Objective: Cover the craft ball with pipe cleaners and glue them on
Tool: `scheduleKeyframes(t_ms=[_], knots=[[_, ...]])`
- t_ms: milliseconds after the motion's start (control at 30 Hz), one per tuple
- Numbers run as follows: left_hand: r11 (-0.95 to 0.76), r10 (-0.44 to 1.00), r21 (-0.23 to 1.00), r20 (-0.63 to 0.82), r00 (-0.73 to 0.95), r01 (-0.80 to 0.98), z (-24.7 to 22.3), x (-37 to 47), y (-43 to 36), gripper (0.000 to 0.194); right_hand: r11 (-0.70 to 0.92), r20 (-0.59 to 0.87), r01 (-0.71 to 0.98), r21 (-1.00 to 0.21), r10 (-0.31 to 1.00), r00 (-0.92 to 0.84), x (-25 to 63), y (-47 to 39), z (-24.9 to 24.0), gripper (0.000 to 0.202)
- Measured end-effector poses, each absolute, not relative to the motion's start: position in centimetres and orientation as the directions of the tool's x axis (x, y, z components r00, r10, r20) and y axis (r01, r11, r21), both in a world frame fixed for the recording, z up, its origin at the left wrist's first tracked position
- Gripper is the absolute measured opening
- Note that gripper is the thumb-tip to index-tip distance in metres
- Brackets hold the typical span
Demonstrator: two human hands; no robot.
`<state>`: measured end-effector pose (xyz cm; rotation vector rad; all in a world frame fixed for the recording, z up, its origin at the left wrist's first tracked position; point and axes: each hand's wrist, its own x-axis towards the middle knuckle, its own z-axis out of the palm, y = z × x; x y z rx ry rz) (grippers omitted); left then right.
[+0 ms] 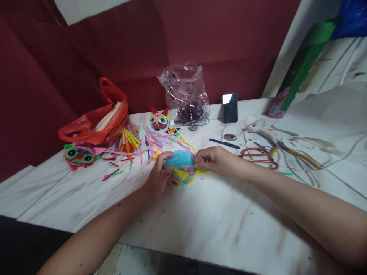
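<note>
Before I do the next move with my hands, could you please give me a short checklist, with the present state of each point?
1. Left hand supports the blue-and-yellow piece: ok, fingers and thumb are at its left side.
2. Right hand has a firm pinch: cannot tell, its fingertips are at the piece's right edge.
3. Red-handled scissors lie apart from the piece: ok, to its right.
4. Scissor blades are closed: cannot tell, they are hidden.
5. Loose cuttings are gathered: not ok, they are scattered on the left.
</note>
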<state>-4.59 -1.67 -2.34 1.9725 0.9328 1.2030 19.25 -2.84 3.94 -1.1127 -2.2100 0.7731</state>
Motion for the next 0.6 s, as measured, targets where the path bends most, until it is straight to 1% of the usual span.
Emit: scheduleKeyframes(t_ms=[100,267,433,500,600], knots=[[-0.539,0.827,0.809,0.455,0.330,0.234,-2.4,-4.6,-1.7,0.037,0.516,0.241,0.575,-0.635,0.840,-0.486,19.2,-2.7,3.6,0.017],[-0.480,0.860,0.853,0.413,0.298,0.203,-2.6,-4.6,-1.6,0.039,0.495,0.204,0.552,-0.671,0.839,-0.504,19.5,-1.6,2.8,0.016],[-0.409,0.892,0.899,0.357,0.278,0.156,-2.6,-4.7,-1.3,0.040,0.481,0.192,0.579,-0.658,0.851,-0.488,20.0,-0.8,2.5,0.017],[-0.402,0.894,0.905,0.354,0.275,0.142,-2.7,-4.7,-1.2,0.039,0.455,0.166,0.567,-0.686,0.858,-0.487,20.2,-0.4,2.5,0.017],[-0.386,0.901,0.914,0.344,0.263,0.127,-2.9,-4.7,-0.9,0.038,0.379,0.099,0.493,-0.783,0.859,-0.503,20.3,0.0,2.1,0.018]])
